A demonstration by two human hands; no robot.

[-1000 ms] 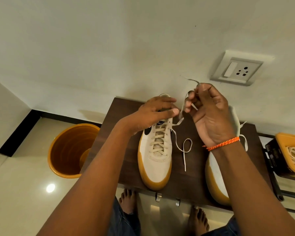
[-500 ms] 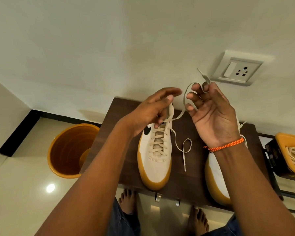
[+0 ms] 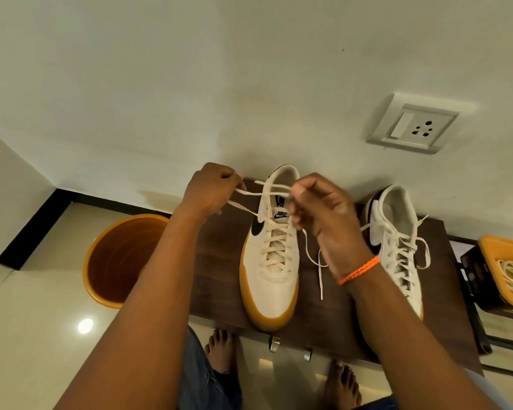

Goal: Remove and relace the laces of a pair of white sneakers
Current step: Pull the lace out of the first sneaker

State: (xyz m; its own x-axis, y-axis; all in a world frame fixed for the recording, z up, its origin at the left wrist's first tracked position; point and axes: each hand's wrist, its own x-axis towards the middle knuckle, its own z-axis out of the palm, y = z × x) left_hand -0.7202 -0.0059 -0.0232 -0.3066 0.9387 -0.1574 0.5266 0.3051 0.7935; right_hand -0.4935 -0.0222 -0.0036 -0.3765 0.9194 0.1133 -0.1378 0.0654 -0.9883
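The white sneakers stand side by side on a dark wooden table (image 3: 219, 261) against the wall, toes toward the person. At far left an orange bucket (image 3: 122, 258) sits on the floor, its near rim cut off by the left forearm. The left hand (image 3: 212, 190) is held above the table's left part, fingers curled and pinching one strand of the lace (image 3: 246, 207); the pinch itself is hidden behind the knuckles. That strand runs taut to the top eyelets of the left sneaker (image 3: 271, 255), which is laced up its whole front. The right hand (image 3: 323, 211) hovers over this sneaker's right side, fingers curled round the other strand near the collar; how the strands cross between the hands is hard to make out. A loose lace end (image 3: 319, 270) hangs below the right wrist, partly hidden by it, beside an orange wristband (image 3: 359, 270). The right sneaker (image 3: 397, 247) is partly covered by the right forearm, its toe out of sight. A wall socket (image 3: 412, 127) is above it. At the right edge an orange tray (image 3: 507, 270) holding pale cord is cut off by the frame.

Half a second earlier the right hand was raised and open-palmed with the lace looped over its fingertips, and the left hand's fingers were stretched out; both have since dropped and closed, drawing the strands apart.
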